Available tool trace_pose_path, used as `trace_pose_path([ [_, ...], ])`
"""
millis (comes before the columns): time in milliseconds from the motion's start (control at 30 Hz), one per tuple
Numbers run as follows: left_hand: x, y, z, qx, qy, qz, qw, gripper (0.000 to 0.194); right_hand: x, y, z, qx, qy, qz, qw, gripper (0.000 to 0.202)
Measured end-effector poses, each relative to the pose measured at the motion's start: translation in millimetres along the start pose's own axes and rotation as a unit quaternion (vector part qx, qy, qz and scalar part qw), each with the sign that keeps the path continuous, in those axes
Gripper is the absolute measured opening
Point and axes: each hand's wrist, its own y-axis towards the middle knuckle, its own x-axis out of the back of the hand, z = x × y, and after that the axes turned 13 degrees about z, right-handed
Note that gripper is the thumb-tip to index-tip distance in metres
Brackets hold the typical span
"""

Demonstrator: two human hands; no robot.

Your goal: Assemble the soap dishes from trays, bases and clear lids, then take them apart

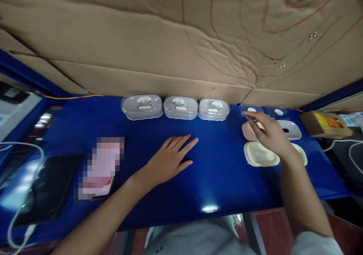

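Note:
My left hand (171, 158) lies palm down on the blue tabletop, fingers stretched out, holding nothing. Over the parts at the right hangs my right hand (269, 130), its fingers reaching left above a clear lid (252, 110) with a round label. Whether the fingertips touch that lid I cannot tell. Beneath this hand is a pinkish piece (248, 132), partly covered. A white piece (292, 129) with a dark slot lies beside it. Nearer to me are a cream tray (261, 155) and a second cream tray (301, 153), which my wrist partly hides. Another clear lid (278, 113) lies behind.
Three lidded oval boxes, a left one (143, 113), a middle one (180, 113) and a right one (213, 115), line the back by the cardboard wall (127, 51). At left lie a blurred-out phone (102, 168) and a white cable (42, 160). An open carton (326, 128) stands far right.

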Motion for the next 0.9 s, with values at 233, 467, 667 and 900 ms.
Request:
trace_pose_path([
  [233, -0.2, -0.5, 4.4, -0.01, -0.019, -0.011, 1.0, 0.069, -6.7, -84.8, -2.9, -0.169, -0.013, 0.207, 0.963, 0.064],
  [467, 5.0, -0.5, 5.5, -0.01, -0.016, 0.007, 1.0, 0.071, -27.6, -56.7, 49.1, 0.044, 0.109, 0.255, 0.96, 0.058],
  [667, 11.1, 0.1, -2.6, -0.056, -0.025, 0.014, 0.998, 0.064, -13.2, -40.4, 32.5, 0.067, 0.107, 0.121, 0.985, 0.043],
  [900, 10.1, 1.9, -8.0, -0.084, -0.04, 0.001, 0.996, 0.044, -20.1, -37.4, -49.5, -0.056, -0.092, 0.011, 0.994, 0.05],
])
